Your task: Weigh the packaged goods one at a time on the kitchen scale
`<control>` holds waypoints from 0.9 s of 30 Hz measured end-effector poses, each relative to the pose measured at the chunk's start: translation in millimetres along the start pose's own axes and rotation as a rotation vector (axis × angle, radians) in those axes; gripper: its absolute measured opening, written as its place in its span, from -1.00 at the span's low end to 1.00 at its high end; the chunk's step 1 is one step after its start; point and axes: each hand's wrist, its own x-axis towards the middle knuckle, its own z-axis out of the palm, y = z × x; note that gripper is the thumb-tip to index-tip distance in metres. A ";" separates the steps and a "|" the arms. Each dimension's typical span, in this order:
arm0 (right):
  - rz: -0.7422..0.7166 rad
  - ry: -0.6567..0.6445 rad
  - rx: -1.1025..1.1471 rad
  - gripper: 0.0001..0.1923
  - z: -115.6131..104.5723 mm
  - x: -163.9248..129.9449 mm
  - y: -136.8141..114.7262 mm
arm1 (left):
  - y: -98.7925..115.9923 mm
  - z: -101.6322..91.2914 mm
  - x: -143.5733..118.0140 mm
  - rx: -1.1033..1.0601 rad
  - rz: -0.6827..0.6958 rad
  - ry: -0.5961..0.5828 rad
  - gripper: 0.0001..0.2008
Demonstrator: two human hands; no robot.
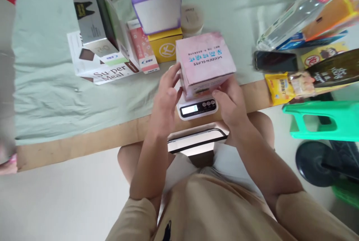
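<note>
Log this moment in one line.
left hand: on pink box, left side | right hand: on pink box, right side | scale: under pink box, display lit

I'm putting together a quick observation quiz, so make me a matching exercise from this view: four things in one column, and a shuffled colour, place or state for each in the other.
Column one:
1. WOODEN GLASS box
2. Scale
3. Phone
4. Stool

Column two:
A. Dark screen, near the base of the clear bottle
B. Bright green, at the picture's right edge
C. Pink, with the left hand at one side and the right hand at the other
D. White, with a lit display

Right pairs: 1-C, 2-D, 3-A, 4-B
</note>
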 end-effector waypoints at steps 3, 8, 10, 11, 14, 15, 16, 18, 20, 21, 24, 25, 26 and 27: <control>0.001 -0.058 -0.004 -0.56 -8.4 2.3 6.6 | 11.4 -6.0 1.5 -0.073 -0.114 0.111 -0.34; -0.001 0.201 0.049 -0.62 -40.8 -1.5 28.9 | -0.8 -31.3 16.6 -0.033 -0.100 0.524 -0.70; 0.040 0.328 0.009 -0.78 -54.1 -4.4 37.8 | -9.6 -39.4 19.6 -0.011 -0.146 0.536 -0.68; 0.078 0.352 -0.010 -0.82 -59.2 -6.1 41.0 | -12.6 -41.7 19.8 -0.005 -0.183 0.494 -0.65; 0.176 0.334 -0.047 -0.82 -67.3 -12.6 43.5 | -13.7 -41.2 17.3 0.054 -0.243 0.342 -0.60; 0.180 0.324 -0.051 -0.82 -68.3 -15.3 42.3 | -12.0 -39.5 16.1 0.097 -0.233 0.304 -0.57; 0.178 0.314 -0.049 -0.81 -69.0 -18.3 40.4 | -9.8 -37.4 14.9 0.135 -0.210 0.281 -0.53; 0.189 0.306 -0.028 -0.79 -70.3 -25.2 35.1 | -5.5 -33.3 13.1 0.169 -0.162 0.262 -0.44; 0.235 0.299 0.003 -0.77 -72.5 -32.7 28.4 | -2.7 -29.9 11.6 0.143 -0.132 0.260 -0.36; 0.257 0.299 0.020 -0.77 -73.9 -36.4 24.6 | -2.2 -28.6 10.9 0.131 -0.121 0.261 -0.33; 0.277 0.299 0.051 -0.79 -77.5 -46.1 12.7 | -3.9 -26.7 9.2 0.200 -0.081 0.261 -0.31; 0.273 0.298 0.052 -0.79 -78.3 -48.6 9.1 | -5.3 -26.7 9.0 0.235 -0.064 0.260 -0.32; 0.266 0.292 0.051 -0.78 -78.8 -50.6 6.1 | -6.8 -27.1 8.9 0.259 -0.044 0.263 -0.34; 0.264 0.281 0.050 -0.78 -79.1 -52.4 3.8 | -8.4 -27.8 9.1 0.268 -0.023 0.265 -0.35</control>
